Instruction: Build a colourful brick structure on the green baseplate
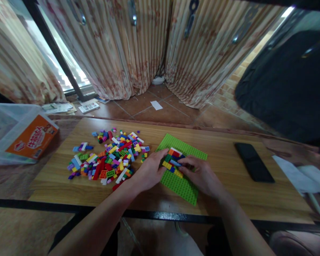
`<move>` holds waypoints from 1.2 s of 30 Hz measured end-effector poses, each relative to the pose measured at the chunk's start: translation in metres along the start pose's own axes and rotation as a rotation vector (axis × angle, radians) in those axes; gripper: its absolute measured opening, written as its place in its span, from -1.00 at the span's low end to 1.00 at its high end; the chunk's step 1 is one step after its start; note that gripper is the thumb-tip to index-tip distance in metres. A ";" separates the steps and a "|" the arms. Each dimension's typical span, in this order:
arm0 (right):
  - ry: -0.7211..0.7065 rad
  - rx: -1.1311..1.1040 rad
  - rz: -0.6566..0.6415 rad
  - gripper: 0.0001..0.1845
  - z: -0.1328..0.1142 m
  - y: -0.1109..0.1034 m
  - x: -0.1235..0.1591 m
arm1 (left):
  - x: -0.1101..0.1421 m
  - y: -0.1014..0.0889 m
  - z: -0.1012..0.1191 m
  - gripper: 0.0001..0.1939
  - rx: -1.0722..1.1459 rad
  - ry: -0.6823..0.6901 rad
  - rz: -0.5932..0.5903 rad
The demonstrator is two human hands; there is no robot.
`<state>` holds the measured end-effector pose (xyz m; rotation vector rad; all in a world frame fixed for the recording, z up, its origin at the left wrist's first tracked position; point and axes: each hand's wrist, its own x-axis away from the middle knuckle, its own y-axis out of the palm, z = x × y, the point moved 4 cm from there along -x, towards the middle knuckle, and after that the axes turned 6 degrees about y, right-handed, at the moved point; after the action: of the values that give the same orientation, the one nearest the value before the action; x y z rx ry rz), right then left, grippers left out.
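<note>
A green baseplate (181, 186) lies at an angle on the table, with a low build of coloured toy bricks (173, 153) on its middle. My left hand (150, 170) grips the build's left side, index finger and thumb bent around its edge. From the right, my right hand (200, 172) pinches a light blue brick (175, 163) low over the build, among red, dark blue and yellow pieces. Whether that brick is pressed down is hard to see. A heap of loose bricks (114, 156) spreads over the table to the left.
A black phone (254, 161) lies on the wooden table (224, 199) at the right, with white papers (296, 176) beyond it. At the far left stands a clear plastic box (5, 124) with an orange label. Curtains (144, 46) hang behind the table.
</note>
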<state>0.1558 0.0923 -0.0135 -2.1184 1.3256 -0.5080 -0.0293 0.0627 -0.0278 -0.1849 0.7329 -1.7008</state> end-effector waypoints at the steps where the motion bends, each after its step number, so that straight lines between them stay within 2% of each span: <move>1: -0.004 -0.004 -0.004 -0.81 -0.001 0.001 0.000 | 0.000 0.000 0.000 -0.35 0.003 0.003 0.002; 7: -0.046 -0.002 -0.055 -0.82 -0.006 0.004 -0.001 | 0.000 0.000 0.001 -0.37 -0.002 0.007 -0.006; 17: -0.065 0.036 -0.053 -0.82 -0.006 0.006 0.000 | 0.000 0.001 0.000 -0.37 -0.007 0.014 -0.007; 25: -0.015 0.082 0.093 -0.82 -0.002 0.003 -0.002 | 0.000 0.000 0.002 -0.36 -0.004 0.003 -0.007; 36: -0.025 0.175 0.159 -0.82 -0.002 0.006 -0.003 | 0.000 0.000 0.003 -0.38 -0.033 -0.007 -0.022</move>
<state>0.1494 0.0926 -0.0158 -1.8547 1.3700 -0.5096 -0.0276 0.0621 -0.0257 -0.2227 0.7565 -1.7093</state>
